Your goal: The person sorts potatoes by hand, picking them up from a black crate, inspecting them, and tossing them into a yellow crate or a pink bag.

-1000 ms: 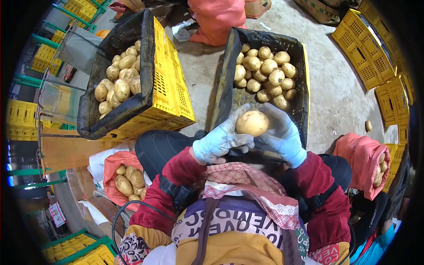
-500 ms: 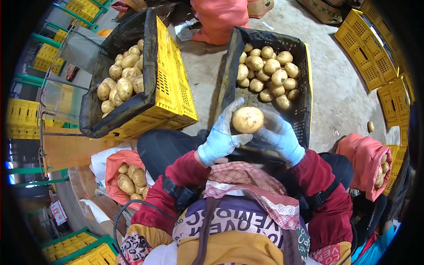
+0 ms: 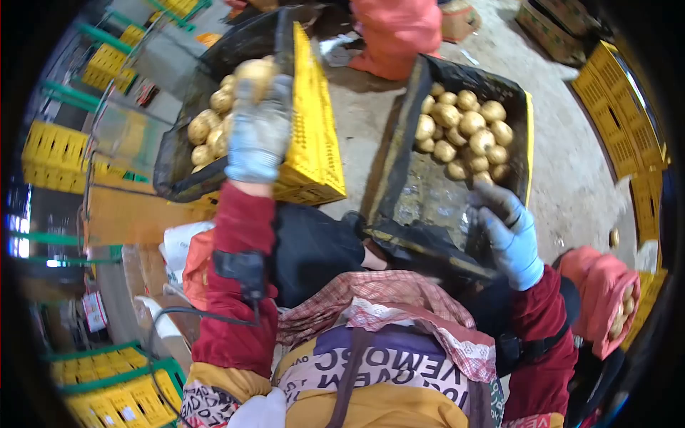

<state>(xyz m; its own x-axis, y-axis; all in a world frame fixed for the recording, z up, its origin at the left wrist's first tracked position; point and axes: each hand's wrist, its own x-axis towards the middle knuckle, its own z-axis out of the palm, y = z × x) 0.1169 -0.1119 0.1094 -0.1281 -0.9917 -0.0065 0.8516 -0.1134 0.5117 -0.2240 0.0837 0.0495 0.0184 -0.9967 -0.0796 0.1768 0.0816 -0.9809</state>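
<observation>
My left hand (image 3: 258, 139), in a light blue and grey glove, is closed on a potato (image 3: 255, 77) above the left crate (image 3: 317, 118), a yellow crate with a black liner. Both are somewhat smeared by motion. Beneath them lies a heap of potatoes (image 3: 205, 132), partly hidden by the hand. My right hand (image 3: 510, 239), gloved alike, hovers over the near right side of the second black-lined crate (image 3: 399, 160). Its fingers are bent and apart with nothing between them. Potatoes (image 3: 472, 125) fill the far part of that crate, just beyond my fingertips.
A red sack (image 3: 396, 36) stands beyond the crates. Another open red sack (image 3: 599, 299) with potatoes is at right, near a loose potato (image 3: 614, 237) on the floor. Yellow crates (image 3: 617, 107) line the right side. A cable (image 3: 207, 312) runs along my left arm.
My left hand has carried the potato from in front of me, left and forward over the left crate. My right hand has come off the potato and moved right. The view has shifted slightly.
</observation>
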